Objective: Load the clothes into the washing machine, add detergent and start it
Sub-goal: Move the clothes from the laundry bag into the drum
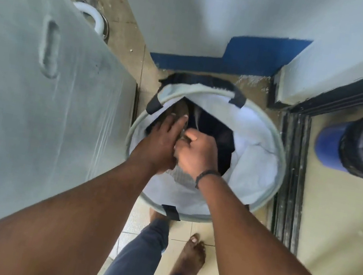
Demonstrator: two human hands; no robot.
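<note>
A single wide-angle view looks from the person's head almost straight down onto the laundry basket (pixel 280 140), which sits near the frame's centre, close below. The lens faces the floor, bending straight edges toward the borders. Left of the basket runs a covered appliance (pixel 38 88); below it appear bare feet (pixel 190 257).

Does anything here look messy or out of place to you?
Mostly the floor: white crumbs or flakes lie scattered against the wall behind the laundry basket. The basket's white liner sits bunched and uneven along the rim. Otherwise nothing stands out.
</note>
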